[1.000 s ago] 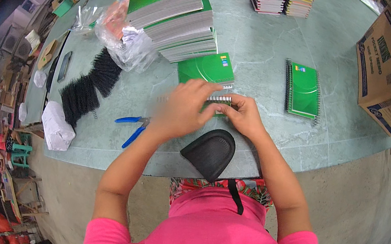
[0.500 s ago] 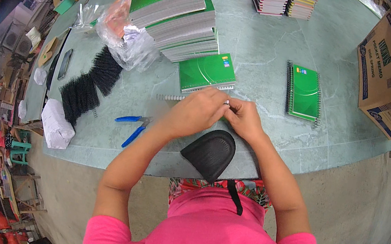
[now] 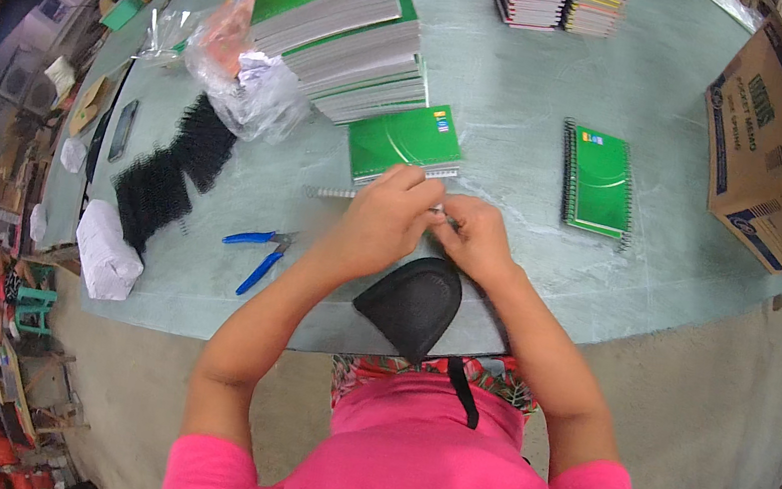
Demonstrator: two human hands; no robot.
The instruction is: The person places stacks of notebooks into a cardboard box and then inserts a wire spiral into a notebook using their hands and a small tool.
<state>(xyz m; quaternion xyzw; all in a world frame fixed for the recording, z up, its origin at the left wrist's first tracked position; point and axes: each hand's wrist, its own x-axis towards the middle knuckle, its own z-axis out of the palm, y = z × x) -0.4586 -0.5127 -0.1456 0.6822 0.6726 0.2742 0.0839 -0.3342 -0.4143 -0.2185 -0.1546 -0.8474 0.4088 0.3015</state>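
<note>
Hands at work on a table [image 3: 522, 112]: the left hand [image 3: 382, 221] is closed over a wire spiral [image 3: 328, 194] — one end projecting leftward — and the right hand [image 3: 478, 239] pinches at its opposite end. Fingers hide the rest of the work, inward from the table's front edge, between a black pad [image 3: 412, 303] and a green notebook pile [image 3: 407, 140]. Blue-handled pliers [image 3: 255, 237] lie toward the front left corner.
</note>
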